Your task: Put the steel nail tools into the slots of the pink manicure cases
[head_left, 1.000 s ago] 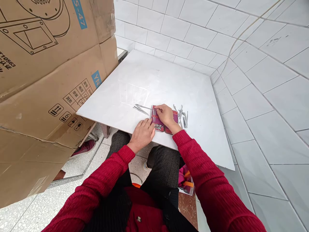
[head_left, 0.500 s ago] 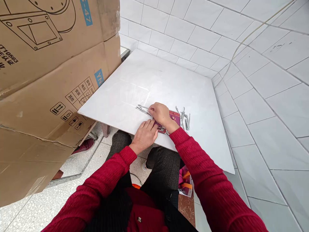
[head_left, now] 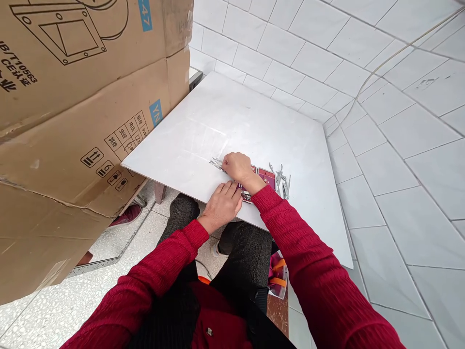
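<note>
A dark red manicure case (head_left: 267,177) lies unfolded near the front edge of the white board, partly hidden under my hands. My left hand (head_left: 222,201) rests against its left side, fingers over the edge and thumb near its front. Just beyond, my right hand (head_left: 237,167) is closed, with its fingertips down at the right ends of a few slim metal tools (head_left: 217,164). Whether something is pinched in those fingers is hidden. To the right of the case sits a loose pile of metal nippers and clippers (head_left: 281,182).
The white board (head_left: 305,145) reaches back to the tiled wall (head_left: 276,53). A big cardboard box (head_left: 80,121) stands close along its left side. Below the board, at the right, is a clear bag with orange straps (head_left: 279,276). A cable (head_left: 385,60) runs along the wall.
My right hand has shifted a little left, over the ends of the slim tools. My left hand stays at the case. The whole view has turned slightly.
</note>
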Available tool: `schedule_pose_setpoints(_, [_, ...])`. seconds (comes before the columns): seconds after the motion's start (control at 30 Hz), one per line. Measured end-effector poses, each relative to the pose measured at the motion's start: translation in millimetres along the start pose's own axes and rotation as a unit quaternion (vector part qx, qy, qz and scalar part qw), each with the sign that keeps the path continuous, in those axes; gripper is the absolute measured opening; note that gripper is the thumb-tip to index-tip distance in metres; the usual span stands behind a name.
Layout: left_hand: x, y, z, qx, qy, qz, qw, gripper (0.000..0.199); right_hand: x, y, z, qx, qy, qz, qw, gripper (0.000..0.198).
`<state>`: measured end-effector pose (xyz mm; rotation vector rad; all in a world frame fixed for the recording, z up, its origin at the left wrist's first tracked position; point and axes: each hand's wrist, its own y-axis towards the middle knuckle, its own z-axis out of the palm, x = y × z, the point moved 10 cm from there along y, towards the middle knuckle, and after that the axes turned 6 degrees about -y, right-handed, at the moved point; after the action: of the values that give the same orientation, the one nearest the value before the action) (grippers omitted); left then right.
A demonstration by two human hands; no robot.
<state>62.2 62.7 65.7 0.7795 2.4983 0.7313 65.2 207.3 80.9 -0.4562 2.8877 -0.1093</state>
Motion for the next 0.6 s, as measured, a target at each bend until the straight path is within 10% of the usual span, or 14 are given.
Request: schedule_pose_setpoints(0.6, [0.3, -0.1, -0.2, 0.010, -0.009, -0.002, 1.000, 0.026, 31.9, -6.4, -4.2, 0.008, -0.120, -0.099, 0.988, 0.026])
